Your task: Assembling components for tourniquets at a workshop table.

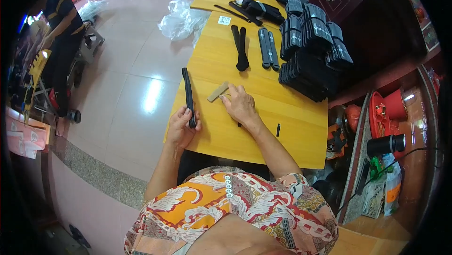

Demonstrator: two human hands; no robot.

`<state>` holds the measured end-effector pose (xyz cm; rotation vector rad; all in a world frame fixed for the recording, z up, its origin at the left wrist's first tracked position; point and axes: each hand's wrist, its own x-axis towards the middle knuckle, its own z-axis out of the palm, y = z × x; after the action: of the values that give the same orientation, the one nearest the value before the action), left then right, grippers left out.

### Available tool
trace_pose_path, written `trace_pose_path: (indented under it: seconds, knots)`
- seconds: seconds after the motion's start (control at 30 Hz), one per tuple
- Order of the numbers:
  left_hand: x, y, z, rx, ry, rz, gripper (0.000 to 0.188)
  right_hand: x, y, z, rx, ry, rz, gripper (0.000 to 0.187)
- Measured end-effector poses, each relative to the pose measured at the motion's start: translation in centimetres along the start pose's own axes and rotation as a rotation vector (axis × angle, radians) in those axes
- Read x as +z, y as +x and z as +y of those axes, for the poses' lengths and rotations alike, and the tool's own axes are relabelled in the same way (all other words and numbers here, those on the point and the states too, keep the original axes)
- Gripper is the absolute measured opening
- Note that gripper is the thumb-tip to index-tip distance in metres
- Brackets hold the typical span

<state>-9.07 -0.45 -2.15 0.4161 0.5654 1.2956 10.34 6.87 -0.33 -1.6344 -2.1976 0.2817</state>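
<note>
left hand pinches black strap by its lower end, centre-left of frame, right hand part-curled at tan strip, centre, grip unclear; loosened pinch could drop strap over table's left edge.

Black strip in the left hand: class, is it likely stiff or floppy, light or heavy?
The strip is likely fairly stiff, as it juts nearly straight from the left hand, gripped near one end. It is probably light, being slim and held one-handed.
</note>
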Motion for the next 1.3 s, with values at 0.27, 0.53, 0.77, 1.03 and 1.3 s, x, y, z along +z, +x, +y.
trace_pose_path:
  seconds: [0.27,0.53,0.77,1.03,1.3]
  knots:
    - [-0.5,1.1,0.1,-0.033,-0.055,-0.041,0.033,-0.7,-2.4,0.2,-0.075,0.001,0.05,0.031]
    - [-0.4,1.1,0.4,-0.036,-0.06,-0.02,0.035,0.0,-0.6,-1.2,-0.062,0.053,0.07,0.03]
    - [-0.2,1.0,0.2,-0.049,-0.061,-0.04,0.038,1.4,2.5,-1.3,-0.164,0.011,0.071,0.033]
    - [0.3,0.0,0.0,0.004,0.072,-0.132,0.031,0.3,0.2,-1.8,-0.096,0.079,0.104,0.035]
    - [2.5,-1.0,-1.5,-0.053,0.076,-0.16,0.037,-0.9,-8.3,1.3,0.071,0.489,0.175,0.02]
